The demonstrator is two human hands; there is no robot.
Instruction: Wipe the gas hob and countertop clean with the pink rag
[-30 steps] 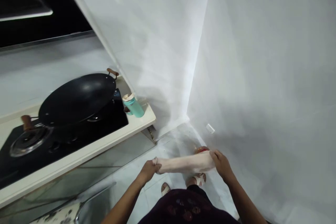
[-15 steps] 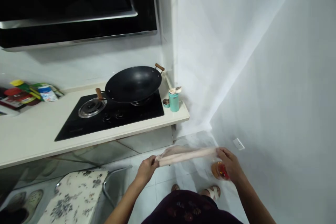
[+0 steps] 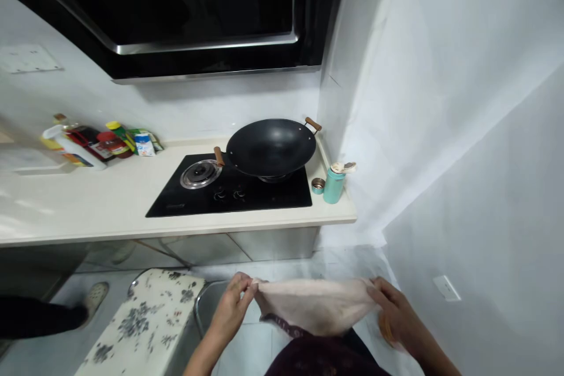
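Observation:
A pale pinkish cloth is stretched between my two hands, low in front of my body. My left hand pinches its left corner between thumb and fingers. At the other end my right hand grips the right corner. The cloth's upper edge is pulled nearly straight, and the rest hangs down, with darker printing along its lower left edge. Beyond the hands, on the counter, a black wok with wooden handles sits over the right burner of the black gas stove.
A teal canister with a scoop on top stands at the counter's right end, beside its small lid. Bottles and packets are grouped at left. A floral-covered stool or table is at lower left; another person's foot shows beyond.
The view has swung left. The cloth, seen as a narrow taut strip before, now hangs spread open and closer to my body. Both hands still hold its ends.

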